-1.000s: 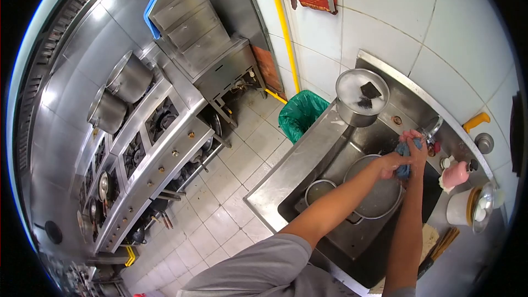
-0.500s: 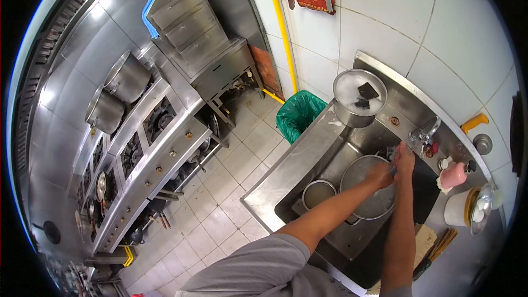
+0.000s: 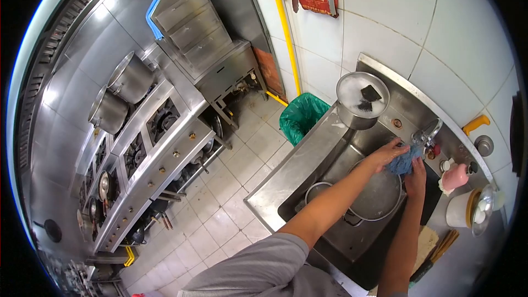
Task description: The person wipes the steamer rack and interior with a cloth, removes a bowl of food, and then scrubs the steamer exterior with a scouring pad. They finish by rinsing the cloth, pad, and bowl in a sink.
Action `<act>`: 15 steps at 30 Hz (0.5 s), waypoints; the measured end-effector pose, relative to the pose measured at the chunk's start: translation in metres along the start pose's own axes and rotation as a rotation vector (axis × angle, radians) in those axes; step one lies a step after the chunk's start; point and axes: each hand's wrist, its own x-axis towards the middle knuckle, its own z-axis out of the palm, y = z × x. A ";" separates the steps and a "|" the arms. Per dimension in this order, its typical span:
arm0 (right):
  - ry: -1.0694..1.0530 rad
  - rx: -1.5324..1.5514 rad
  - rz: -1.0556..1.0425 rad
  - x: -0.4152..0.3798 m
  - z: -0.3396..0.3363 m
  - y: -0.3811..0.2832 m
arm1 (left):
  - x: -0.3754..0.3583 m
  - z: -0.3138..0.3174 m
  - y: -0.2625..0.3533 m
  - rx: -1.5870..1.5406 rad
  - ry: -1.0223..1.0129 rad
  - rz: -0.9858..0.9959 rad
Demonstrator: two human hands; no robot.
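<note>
A wet-looking blue-grey cloth (image 3: 402, 163) is bunched between my two hands, just below the tap (image 3: 432, 130). My left hand (image 3: 387, 154) grips its left side with the fingers partly spread over it. From below and to the right, my right hand (image 3: 416, 178) is closed on the cloth's lower edge. Beneath my hands, a wide metal pot (image 3: 367, 219) sits in the steel sink (image 3: 344, 248). A smaller round pot (image 3: 317, 187) stands beside it, partly hidden by my left forearm.
A pot of suds (image 3: 355, 121) with dark scouring pads (image 3: 370, 93) stands at the sink's back corner. A pink bottle (image 3: 455, 177) and a white tub (image 3: 458, 209) line the right ledge. A green-lined bin (image 3: 302, 114) is left of the sink; a stove (image 3: 165, 157) stands across the tiled floor.
My hands have moved apart slightly, my left hand up toward the tap. The cloth, mostly hidden in my closed hands before, is now spread wider between them.
</note>
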 end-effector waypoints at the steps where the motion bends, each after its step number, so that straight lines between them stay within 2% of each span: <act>1: 0.000 0.000 0.000 0.005 -0.003 0.004 | 0.018 0.002 -0.015 -0.024 -0.033 0.028; 3: 0.244 -0.022 0.038 0.018 -0.014 0.015 | 0.019 0.011 -0.022 -0.046 -0.065 0.054; 4: 0.245 -0.020 0.037 0.020 -0.007 0.015 | 0.007 0.023 -0.015 -0.043 -0.029 0.027; 6: 0.017 0.006 -0.278 0.018 0.020 0.012 | -0.008 0.027 -0.016 -0.040 0.010 0.001; 7: 0.012 0.008 -0.276 0.013 0.032 0.007 | -0.014 0.025 -0.019 -0.213 -0.182 -0.056; 8: 0.001 -0.024 -0.233 0.006 0.043 -0.002 | -0.018 0.023 -0.024 -0.387 -0.374 -0.113; 11: -0.016 -0.121 -0.110 -0.009 0.053 -0.013 | -0.025 0.022 -0.043 -0.253 -0.306 -0.200; 13: -0.038 -0.189 -0.034 -0.016 0.053 -0.014 | -0.032 0.024 -0.056 -0.176 -0.277 -0.190; 15: -0.008 -0.439 0.105 -0.025 0.050 -0.012 | -0.048 0.031 -0.059 0.014 -0.162 -0.210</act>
